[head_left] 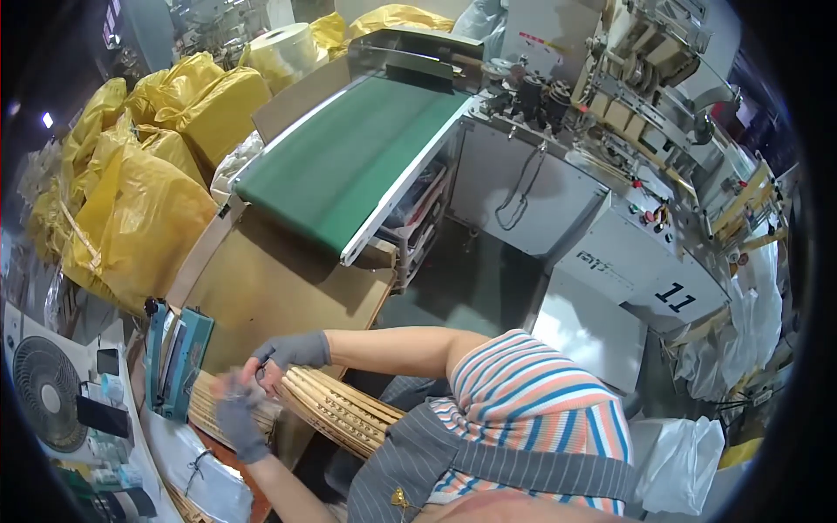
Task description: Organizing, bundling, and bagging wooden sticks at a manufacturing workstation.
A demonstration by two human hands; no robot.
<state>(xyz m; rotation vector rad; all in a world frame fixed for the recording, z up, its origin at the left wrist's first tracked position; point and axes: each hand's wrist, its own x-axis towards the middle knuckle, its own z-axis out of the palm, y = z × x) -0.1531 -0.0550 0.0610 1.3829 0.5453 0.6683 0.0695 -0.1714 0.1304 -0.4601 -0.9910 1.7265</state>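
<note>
Left hand (237, 424): grey fingerless glove, blurred, raised over the near end of a bundle of thin wooden sticks (336, 408); whether clenched or slack cannot be told. Right hand (288, 353): same grey glove, fingers pinched at the bundle's near end, apparently closed on a few stick tips, judged to be squaring or gathering them. Bundle lying flat, fanned away from the grip toward the lap, probably to keep the ends level. More sticks (209, 410) directly under the hands. Teal heat sealer (174, 362) just beyond the left hand, within reach. Brown cardboard sheet (270, 288) above the grip as work surface. Green conveyor belt (349, 157) farther off, feeding from a grey machine (610, 174). Yellow sacks (139, 183) heaped past the sealer. White fan (44, 392) at the outer side. Clear plastic bags (196, 475) below the left hand.
</note>
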